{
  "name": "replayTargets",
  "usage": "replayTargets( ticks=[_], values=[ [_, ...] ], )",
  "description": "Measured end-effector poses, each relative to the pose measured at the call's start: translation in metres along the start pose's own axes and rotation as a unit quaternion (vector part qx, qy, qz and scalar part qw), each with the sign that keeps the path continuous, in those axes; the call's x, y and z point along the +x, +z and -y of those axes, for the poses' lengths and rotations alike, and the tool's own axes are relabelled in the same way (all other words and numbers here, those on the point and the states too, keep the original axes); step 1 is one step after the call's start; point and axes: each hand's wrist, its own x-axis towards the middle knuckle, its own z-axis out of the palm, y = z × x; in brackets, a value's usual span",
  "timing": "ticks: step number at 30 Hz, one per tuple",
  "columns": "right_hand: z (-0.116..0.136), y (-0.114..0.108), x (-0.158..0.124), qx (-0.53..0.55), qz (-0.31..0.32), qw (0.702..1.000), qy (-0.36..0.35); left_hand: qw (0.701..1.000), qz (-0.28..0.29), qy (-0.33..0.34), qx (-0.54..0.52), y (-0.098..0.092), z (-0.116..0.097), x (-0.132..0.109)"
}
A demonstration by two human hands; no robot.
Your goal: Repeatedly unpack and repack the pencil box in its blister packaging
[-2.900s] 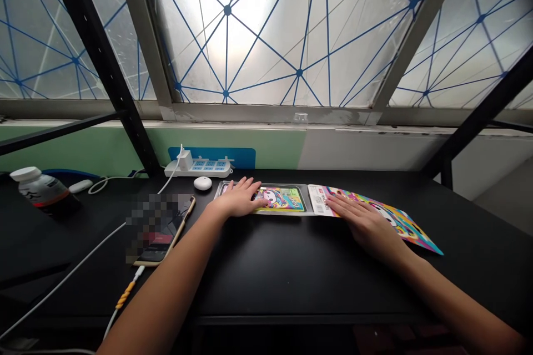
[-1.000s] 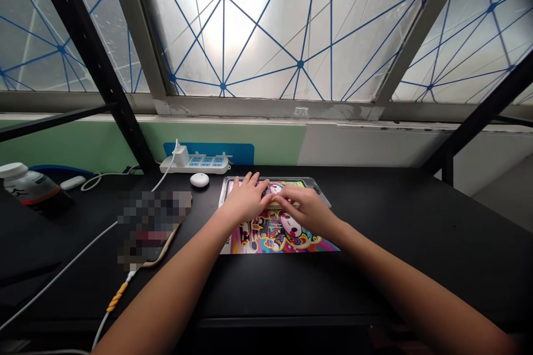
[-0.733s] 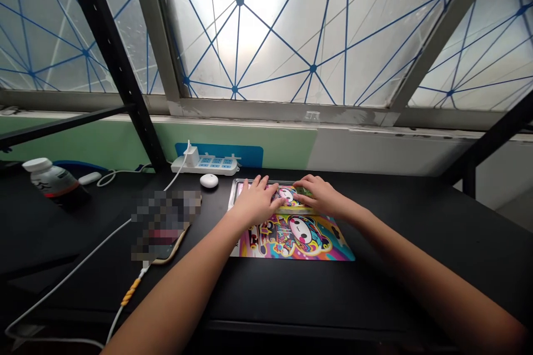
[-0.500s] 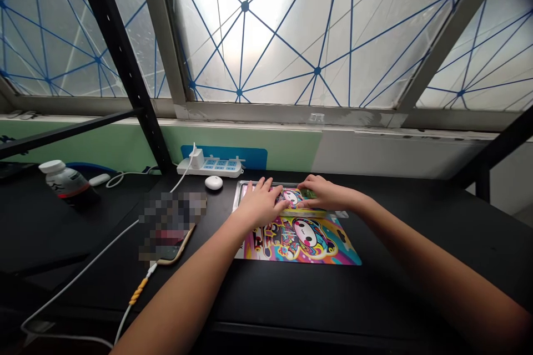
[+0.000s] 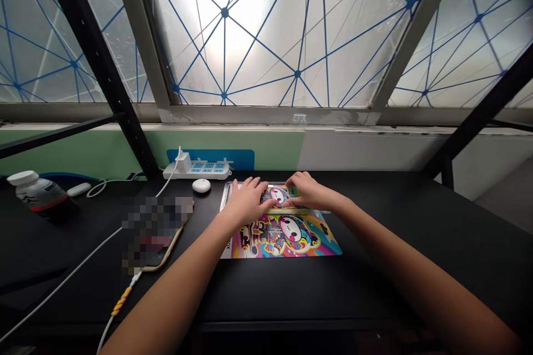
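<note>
A flat case (image 5: 277, 195) with a pale shiny rim and a bright cartoon print lies near the back of the black desk. My left hand (image 5: 245, 203) rests on its left part, fingers spread and flat. At the case's right end, my right hand (image 5: 308, 191) has its fingers bent over the far side and its thumb at the front, gripping it. Both hands cover much of the case. In front of it, touching or partly under its near edge, is a colourful sheet (image 5: 287, 236) printed with a similar white-faced cartoon figure.
Left of the hands lies a phone (image 5: 169, 247), partly blurred, with a white charging cable (image 5: 121, 302). A white earbud-like case (image 5: 201, 185) and a power strip (image 5: 208, 170) are behind it. A bottle (image 5: 44, 194) stands far left. Black metal posts (image 5: 100, 61) rise beside the window.
The whole view has shifted, so everything appears farther left. Both hands keep nearly the same places on the case; the right fingers have shifted slightly.
</note>
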Motion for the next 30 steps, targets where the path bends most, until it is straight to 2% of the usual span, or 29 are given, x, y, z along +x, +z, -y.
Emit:
replayTargets(
  ticks=[6,10,14,17,19,21,23,25,27,30],
  values=[
    [0.017,-0.003,-0.015,-0.031,-0.087,0.995,-0.026,0.996,-0.085,0.01,0.02,-0.011,0.008,0.002],
    [0.025,-0.004,-0.018,-0.051,-0.111,0.992,-0.027,0.994,-0.103,0.006,0.029,-0.018,0.012,0.002],
    [0.03,-0.014,-0.023,-0.057,-0.114,0.991,-0.029,0.993,-0.106,0.027,0.047,-0.03,0.004,0.0],
    [0.037,-0.026,-0.043,-0.044,-0.156,0.986,-0.038,0.985,-0.147,0.063,0.068,-0.049,-0.01,-0.013],
    [0.043,-0.028,-0.064,-0.02,-0.215,0.974,-0.061,0.976,-0.191,0.079,0.071,-0.06,-0.02,-0.032],
    [0.05,-0.022,-0.089,-0.018,-0.28,0.954,-0.103,0.968,-0.225,0.098,0.059,-0.064,-0.028,-0.057],
    [0.055,-0.009,-0.113,-0.053,-0.325,0.932,-0.152,0.961,-0.251,0.11,0.04,-0.057,-0.032,-0.083],
    [0.059,0.006,-0.13,-0.081,-0.335,0.919,-0.192,0.958,-0.263,0.117,0.016,-0.041,-0.032,-0.108],
    [0.062,0.019,-0.14,-0.092,-0.314,0.919,-0.219,0.956,-0.275,0.1,-0.011,-0.021,-0.028,-0.128],
    [0.062,0.029,-0.144,-0.081,-0.267,0.93,-0.239,0.969,-0.238,0.033,-0.061,0.0,-0.016,-0.149]
  ],
)
